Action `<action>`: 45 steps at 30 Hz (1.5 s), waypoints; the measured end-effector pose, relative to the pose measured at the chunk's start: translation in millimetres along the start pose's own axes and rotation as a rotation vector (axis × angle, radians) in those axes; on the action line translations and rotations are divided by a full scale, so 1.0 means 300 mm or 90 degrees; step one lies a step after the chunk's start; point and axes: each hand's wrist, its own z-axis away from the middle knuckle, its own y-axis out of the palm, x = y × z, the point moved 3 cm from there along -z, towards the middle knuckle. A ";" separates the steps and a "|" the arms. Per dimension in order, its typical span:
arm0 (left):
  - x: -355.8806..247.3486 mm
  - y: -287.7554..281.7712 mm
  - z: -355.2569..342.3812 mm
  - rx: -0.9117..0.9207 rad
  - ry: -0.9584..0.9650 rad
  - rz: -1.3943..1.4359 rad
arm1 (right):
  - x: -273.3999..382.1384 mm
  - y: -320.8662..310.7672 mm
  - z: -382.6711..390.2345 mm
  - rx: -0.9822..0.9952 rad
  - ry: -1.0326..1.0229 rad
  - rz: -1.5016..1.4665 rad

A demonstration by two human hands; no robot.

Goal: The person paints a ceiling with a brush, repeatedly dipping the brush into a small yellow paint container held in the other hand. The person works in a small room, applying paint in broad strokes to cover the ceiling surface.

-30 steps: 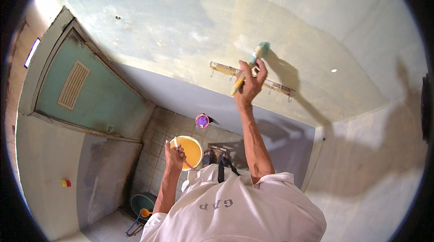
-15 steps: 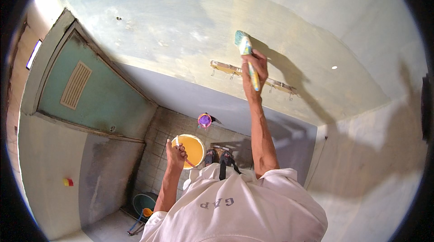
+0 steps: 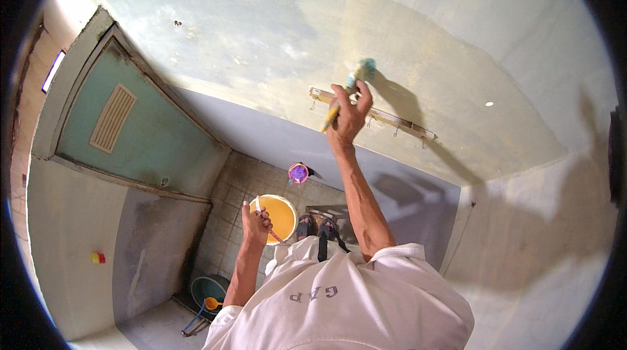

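Observation:
My right hand (image 3: 349,111) grips a paintbrush with a yellow handle and teal bristles (image 3: 366,69), its head at the pale, patchy wall (image 3: 444,56); whether it touches is unclear. The brush sits just above a rail with metal hooks (image 3: 411,126). My left hand (image 3: 255,222) is closed on a slim white-and-red item (image 3: 275,236), over a bucket of yellow-orange liquid (image 3: 284,213); whether the item is attached to the bucket is unclear.
A teal door (image 3: 124,147) with a vent stands at left. On the tiled floor (image 3: 232,193) are a small pink container (image 3: 298,173) with something purple and my sandalled feet (image 3: 326,226). A dark green tub (image 3: 202,288) with an orange dipper (image 3: 212,304) sits at lower left.
My right hand has shifted left and slightly down since half a second ago, and the brush head has swung to the right. My left hand keeps its hold.

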 end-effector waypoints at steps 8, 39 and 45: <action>-0.013 0.002 0.012 -0.019 0.005 0.002 | -0.017 0.004 -0.005 0.060 0.012 -0.203; -0.012 -0.011 0.014 -0.006 -0.014 -0.006 | -0.199 -0.137 0.044 0.023 0.069 -0.264; -0.011 -0.019 -0.001 0.016 0.002 -0.023 | -0.286 -0.469 0.042 -0.076 0.008 0.047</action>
